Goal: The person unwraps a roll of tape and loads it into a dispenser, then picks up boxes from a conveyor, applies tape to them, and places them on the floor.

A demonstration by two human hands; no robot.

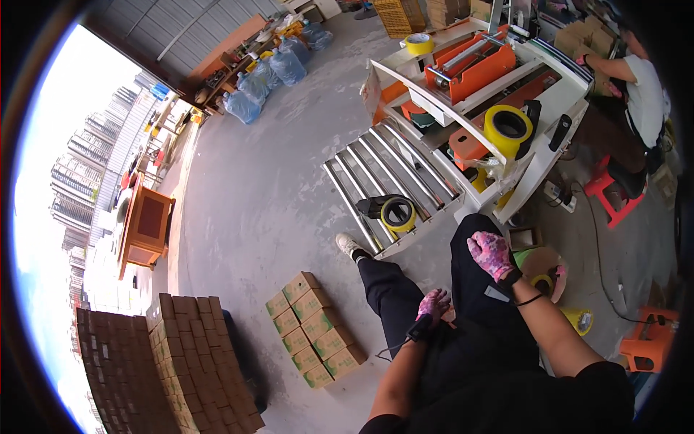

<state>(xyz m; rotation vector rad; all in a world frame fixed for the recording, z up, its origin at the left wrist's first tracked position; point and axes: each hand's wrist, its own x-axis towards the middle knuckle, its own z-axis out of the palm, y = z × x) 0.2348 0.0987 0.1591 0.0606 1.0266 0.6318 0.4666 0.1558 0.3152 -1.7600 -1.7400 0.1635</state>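
Both my hands wear pink patterned gloves with dark bands at the wrists. My left hand rests by my left thigh, its fingers curled in, with nothing seen in them. On my right thigh lies my right hand, closed in a loose fist with nothing visible in it. Ahead of my knees is a roller conveyor with metal rollers. On its near end sits a tape dispenser with a yellow tape roll. The white-framed carton sealing machine beyond carries another large yellow tape roll.
Small cartons stand on the floor at left, near tall carton stacks. Red stools and a cable are at right, where a person sits. Water jugs line the far wall; a wooden cabinet stands by the opening.
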